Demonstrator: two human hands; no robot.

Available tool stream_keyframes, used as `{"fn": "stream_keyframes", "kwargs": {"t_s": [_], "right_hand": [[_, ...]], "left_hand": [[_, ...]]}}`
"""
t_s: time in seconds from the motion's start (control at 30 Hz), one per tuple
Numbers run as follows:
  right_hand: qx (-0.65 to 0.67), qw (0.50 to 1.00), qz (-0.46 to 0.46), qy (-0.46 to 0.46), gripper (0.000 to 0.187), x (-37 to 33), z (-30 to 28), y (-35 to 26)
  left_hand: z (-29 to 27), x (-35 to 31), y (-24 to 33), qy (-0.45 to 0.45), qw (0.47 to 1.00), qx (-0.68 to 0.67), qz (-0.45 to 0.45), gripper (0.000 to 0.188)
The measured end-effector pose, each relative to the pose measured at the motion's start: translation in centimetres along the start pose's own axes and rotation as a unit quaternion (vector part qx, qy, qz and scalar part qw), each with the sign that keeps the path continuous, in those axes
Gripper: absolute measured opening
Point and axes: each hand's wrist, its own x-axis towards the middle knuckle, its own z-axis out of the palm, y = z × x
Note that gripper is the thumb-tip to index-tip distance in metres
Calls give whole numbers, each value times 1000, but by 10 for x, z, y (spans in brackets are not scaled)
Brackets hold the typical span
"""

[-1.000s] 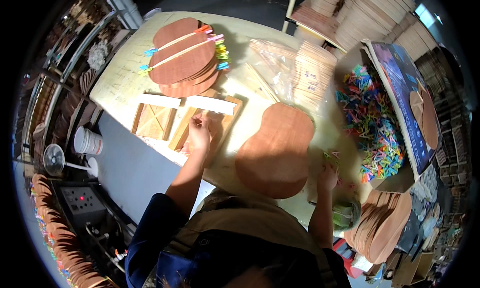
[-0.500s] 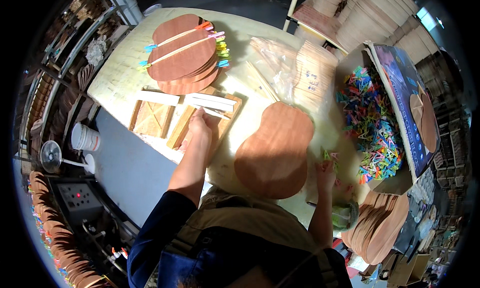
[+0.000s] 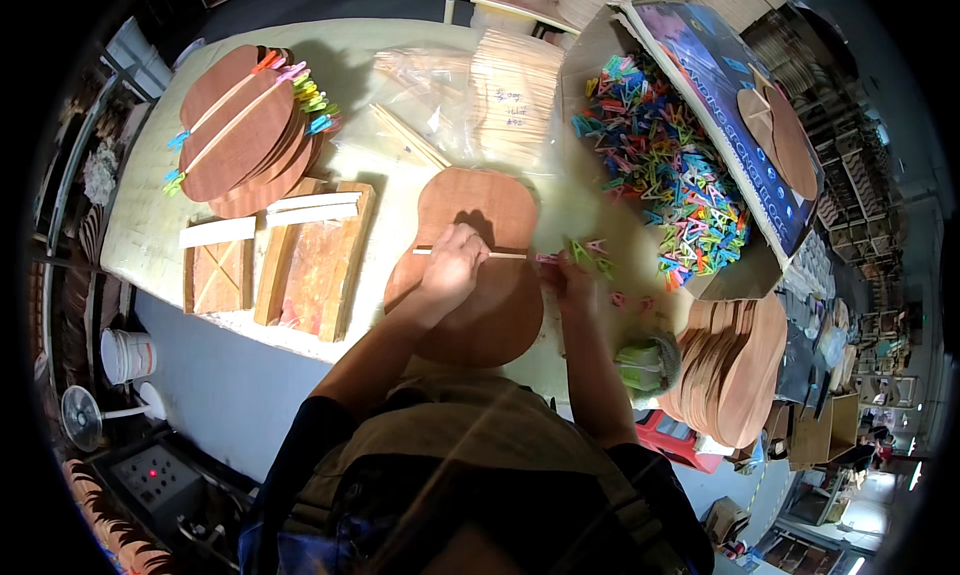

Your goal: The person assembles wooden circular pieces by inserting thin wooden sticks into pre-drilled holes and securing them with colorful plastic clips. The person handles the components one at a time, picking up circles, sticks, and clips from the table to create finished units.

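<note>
A brown guitar-shaped wooden board [image 3: 470, 330] lies flat on the table before me. Across its waist runs a thin pale wooden strip [image 3: 508, 256], and my left hand [image 3: 455, 263] has its fingers closed on the strip near the middle. At the strip's right end, by the board's edge, my right hand [image 3: 573, 280] pinches a small pink clothespin [image 3: 546, 259]. Whether the clothespin grips the board's edge I cannot tell. Just beyond that hand lie a few loose green and pink clothespins [image 3: 592, 255].
Left of the board are wooden trays [image 3: 345, 265] with pale strips and a stack of clipped boards [image 3: 240, 135]. Bundled strips [image 3: 515, 90] lie in plastic behind. At the right stand a box [image 3: 690, 65] of colourful clothespins and more stacked boards [image 3: 745, 375].
My left hand has moved right from the wooden tray to the board, where a strip now lies under it. My right hand has come to the board's edge with a pink clothespin. The view has shifted.
</note>
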Motion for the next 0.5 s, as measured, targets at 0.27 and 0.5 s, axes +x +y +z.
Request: {"fn": "stream_keyframes", "kwargs": {"t_s": [0.27,0.5], "right_hand": [[91,993,70,-9,20,24,-17,41],[-573,784,-202,128,26,6,-11,-15]], "left_hand": [[17,-1,-11,18,1000,-23,2,8],[15,-4,-14,25,999,-43,-15,9]]}}
